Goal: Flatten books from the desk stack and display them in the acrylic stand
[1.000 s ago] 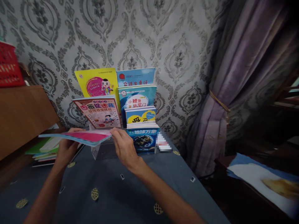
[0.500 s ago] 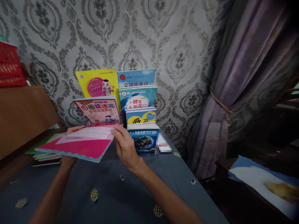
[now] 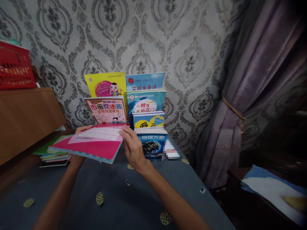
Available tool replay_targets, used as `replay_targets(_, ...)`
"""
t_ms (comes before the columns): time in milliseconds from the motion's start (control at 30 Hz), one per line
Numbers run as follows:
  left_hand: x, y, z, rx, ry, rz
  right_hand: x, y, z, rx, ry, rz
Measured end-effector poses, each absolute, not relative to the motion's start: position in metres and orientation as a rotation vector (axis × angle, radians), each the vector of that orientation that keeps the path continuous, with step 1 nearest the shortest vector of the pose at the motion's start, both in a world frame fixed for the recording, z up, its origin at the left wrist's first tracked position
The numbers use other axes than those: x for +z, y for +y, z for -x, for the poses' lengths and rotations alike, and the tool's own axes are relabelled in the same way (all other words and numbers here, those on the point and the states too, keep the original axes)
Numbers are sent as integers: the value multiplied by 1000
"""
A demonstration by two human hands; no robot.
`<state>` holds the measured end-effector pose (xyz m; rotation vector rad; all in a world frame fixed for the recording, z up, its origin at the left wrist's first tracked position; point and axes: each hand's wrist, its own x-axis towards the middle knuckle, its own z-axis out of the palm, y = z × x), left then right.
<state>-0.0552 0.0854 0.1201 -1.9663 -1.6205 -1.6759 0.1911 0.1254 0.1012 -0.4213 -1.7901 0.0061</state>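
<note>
A pink book (image 3: 93, 145) lies tilted between my two hands, its printed cover facing up. My left hand (image 3: 80, 158) grips it at the far left edge, with most of the fingers hidden beneath it. On the opposite side my right hand (image 3: 131, 145) is closed on the right edge, thumb on top. Just beyond it stands a picture-puzzle book (image 3: 106, 110), in front of a taller yellow book (image 3: 105, 84). To the right, blue books (image 3: 146, 100) stand in stepped rows, with an earth-covered book (image 3: 152, 147) at the front.
A pile of thin books (image 3: 54, 156) lies on the dark tablecloth (image 3: 115, 204) at left. Behind it are a wooden cabinet (image 3: 28, 118) and a red basket (image 3: 15, 65). A purple curtain (image 3: 230, 105) hangs at right, near a surface with a blue-white cloth (image 3: 271, 191).
The whole view has shifted so that things appear slightly farther right. Both hands keep hold of the pink book, whose tilt is nearly unchanged.
</note>
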Motion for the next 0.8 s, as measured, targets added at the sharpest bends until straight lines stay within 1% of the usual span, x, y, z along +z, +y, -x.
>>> replay_targets(100,133,84,46,-1794,-1555,1862,114,131,-191,35,-1804,423)
replay_targets(233,147,92,45,-1755,-1537,1834,138,142,-191,78,-1806,376)
replay_targets(400,155,109,55,-1711,-1703,1794,161,158,-190,191,-1847,499)
replay_targets(567,157,123,65,-1579,-1707,1886,163,171,-190,239,-1901,591)
replay_targets(800,164,134,69,-1411,-1692,1912,164,180,-192,193,-1949,673)
